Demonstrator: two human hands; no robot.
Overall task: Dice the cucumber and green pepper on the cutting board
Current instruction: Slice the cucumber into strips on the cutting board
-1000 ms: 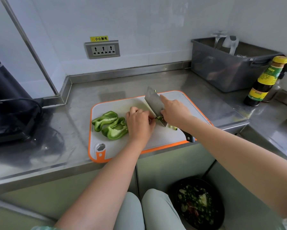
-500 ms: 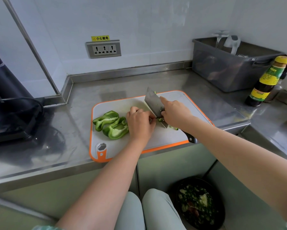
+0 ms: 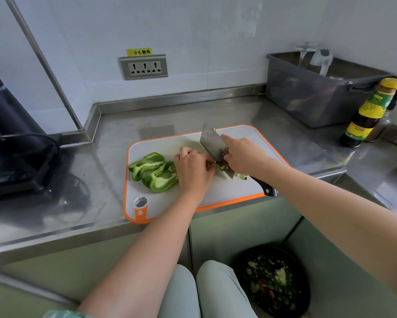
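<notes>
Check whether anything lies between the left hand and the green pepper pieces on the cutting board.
Nothing visible does. The cut green pepper pieces lie on the white, orange-rimmed cutting board directly beside the left hand; the right hand and steel cleaver are on its far side.

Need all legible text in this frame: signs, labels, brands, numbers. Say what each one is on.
"小心触电": on the yellow sign fixed to the wall just above the wall socket.
Labels on the dark bottle with the yellow cap: there is print on the green and yellow labels, but it is too blurred to read.
No other text can be made out.
</notes>
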